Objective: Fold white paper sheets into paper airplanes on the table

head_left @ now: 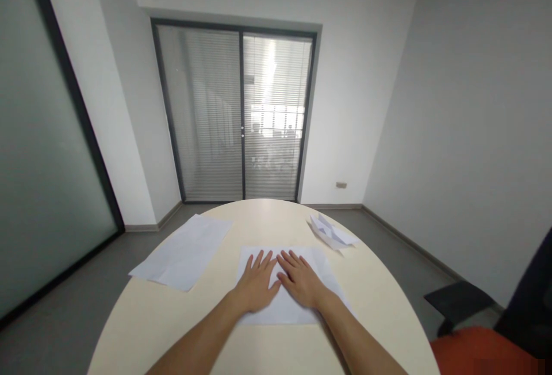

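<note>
A white sheet of paper lies flat on the round table in front of me. My left hand rests palm down on its left half, fingers spread and pointing away from me. On the right half lies my right hand, also flat with its fingers apart. The two hands nearly meet at the middle of the sheet, thumbs and index fingers close together. Neither hand holds anything. Parts of the sheet are hidden under the hands and forearms.
The pale round table carries another white sheet at the left, reaching over the edge. A folded paper boat sits at the back right. An orange-seated chair stands at the right. Behind are glass doors with blinds.
</note>
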A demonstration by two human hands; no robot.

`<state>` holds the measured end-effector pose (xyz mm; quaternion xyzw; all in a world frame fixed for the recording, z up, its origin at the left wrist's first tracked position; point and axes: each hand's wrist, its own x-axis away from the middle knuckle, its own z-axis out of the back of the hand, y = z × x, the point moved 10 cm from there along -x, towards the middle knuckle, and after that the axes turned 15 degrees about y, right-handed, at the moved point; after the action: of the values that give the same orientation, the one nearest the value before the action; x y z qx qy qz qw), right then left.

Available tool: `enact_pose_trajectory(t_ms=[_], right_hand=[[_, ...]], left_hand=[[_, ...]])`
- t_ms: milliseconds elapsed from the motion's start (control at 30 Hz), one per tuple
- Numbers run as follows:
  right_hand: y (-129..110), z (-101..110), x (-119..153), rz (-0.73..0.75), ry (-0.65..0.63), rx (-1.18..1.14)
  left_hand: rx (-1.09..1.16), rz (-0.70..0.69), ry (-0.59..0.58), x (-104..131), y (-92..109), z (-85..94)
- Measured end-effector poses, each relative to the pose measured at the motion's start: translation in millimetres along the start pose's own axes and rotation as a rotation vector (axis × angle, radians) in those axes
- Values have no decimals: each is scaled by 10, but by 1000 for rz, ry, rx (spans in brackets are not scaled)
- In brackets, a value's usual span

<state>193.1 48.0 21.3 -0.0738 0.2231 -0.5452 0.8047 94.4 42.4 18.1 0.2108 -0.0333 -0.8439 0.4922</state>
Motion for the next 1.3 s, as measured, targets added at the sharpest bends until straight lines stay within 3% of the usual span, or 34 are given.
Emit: enact_pose_trajectory(t_ms=[400,467,567,633,700,833,1000,1133,1300], right_hand=[[687,241,48,-339,143,258],[662,311,43,-314,189,280],[403,333,1,-146,226,189],[205,266,-9,-51,201,84],[120,135,-1,-46,125,35],[211,-5,12,-108,47,90],[485,68,37,-189,39,139],[553,116,61,-218,38,162],[548,249,36,-255,109,225]], left_hand=[[-71,101,13,-24,-159,-25],[-103,140,28,-32,-237,-2],[-154,180,64,-39,-351,51],[-171,181,84,-44,-397,67],[-174,181,95,-50,-431,62],[-171,209,104,-70,-512,38],[-207,274,117,-85,-653,50],[-277,355,142,-57,-743,82],[-318,303,176,-52,-598,150]])
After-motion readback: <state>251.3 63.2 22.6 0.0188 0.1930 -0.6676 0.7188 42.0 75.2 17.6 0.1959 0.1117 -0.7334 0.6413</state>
